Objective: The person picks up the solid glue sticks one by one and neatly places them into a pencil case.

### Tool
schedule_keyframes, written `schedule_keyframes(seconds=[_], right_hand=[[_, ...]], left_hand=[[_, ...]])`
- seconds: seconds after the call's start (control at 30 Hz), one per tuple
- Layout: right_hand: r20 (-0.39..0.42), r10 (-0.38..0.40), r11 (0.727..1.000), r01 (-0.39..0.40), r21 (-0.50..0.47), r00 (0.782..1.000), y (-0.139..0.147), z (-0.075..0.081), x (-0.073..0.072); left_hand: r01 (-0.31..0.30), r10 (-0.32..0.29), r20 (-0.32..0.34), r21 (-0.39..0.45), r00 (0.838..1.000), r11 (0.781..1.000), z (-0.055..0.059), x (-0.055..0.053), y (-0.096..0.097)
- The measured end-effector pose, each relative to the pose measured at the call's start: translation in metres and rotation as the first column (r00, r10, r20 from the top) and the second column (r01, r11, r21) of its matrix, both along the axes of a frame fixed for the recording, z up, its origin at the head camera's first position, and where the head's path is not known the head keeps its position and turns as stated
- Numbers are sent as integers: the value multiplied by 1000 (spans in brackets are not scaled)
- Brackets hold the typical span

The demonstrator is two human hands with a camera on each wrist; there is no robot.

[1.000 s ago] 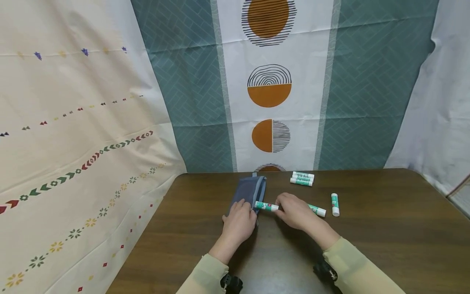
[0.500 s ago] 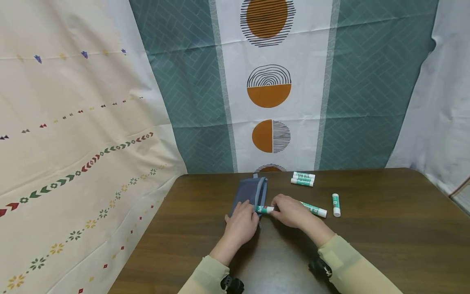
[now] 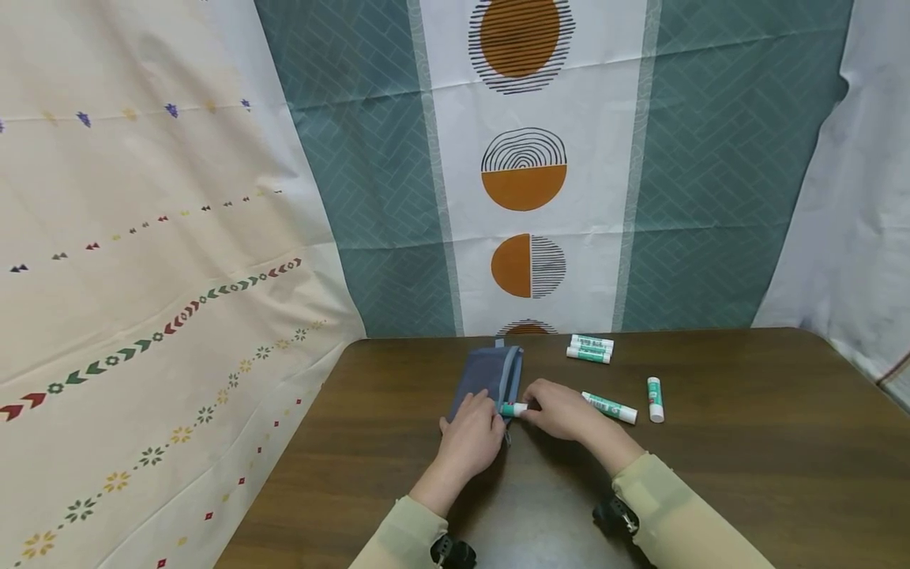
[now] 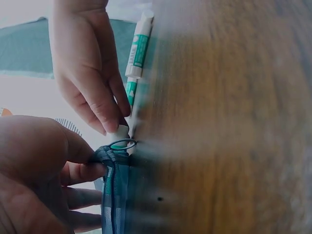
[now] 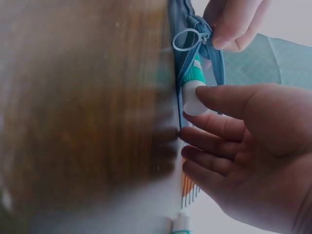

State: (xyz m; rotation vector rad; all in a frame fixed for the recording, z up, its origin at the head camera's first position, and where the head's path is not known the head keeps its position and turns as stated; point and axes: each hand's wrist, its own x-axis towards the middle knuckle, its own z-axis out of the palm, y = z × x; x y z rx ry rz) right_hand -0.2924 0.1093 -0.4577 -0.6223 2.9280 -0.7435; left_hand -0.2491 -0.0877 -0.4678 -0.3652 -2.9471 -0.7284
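Observation:
A blue zippered pouch (image 3: 478,373) lies on the table, its zipper side facing right. My left hand (image 3: 471,433) holds the pouch's near edge, thumb and finger pinching the fabric by the zipper in the left wrist view. A green and white glue stick (image 3: 513,409) is partly inside the pouch's opening. Its white cap (image 5: 193,100) sticks out, and my right hand (image 3: 560,409) pinches that end between thumb and index finger. The ring-shaped zipper pull (image 5: 185,40) hangs at the opening. The pouch hides the rest of this glue stick.
Another glue stick (image 3: 610,407) lies just right of my right hand. One more glue stick (image 3: 656,400) lies farther right, pointing away from me. A pair of glue sticks (image 3: 590,348) lies side by side near the back edge of the brown table (image 3: 753,442).
My right hand has moved left, sliding the glue stick deeper into the pouch, so less of it shows. My left hand keeps its hold on the pouch.

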Motion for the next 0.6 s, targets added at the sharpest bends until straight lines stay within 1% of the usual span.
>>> schedule_keyframes(seconds=[0.23,0.4,0.6], right_hand=[[14,-52,999,52,13,999,0,1,0],[11,-55,998,55,17,998,0,1,0],[1,-34,999,34,-16,999,-2,-1,0]], left_hand=[[-2,2,-4,-8,1000,1000,-1,0,-2],[-2,2,-7,-7,1000,1000,-2,-1,-2],[12,-12,-17,-2,1000,1000,-1,-1,-2]])
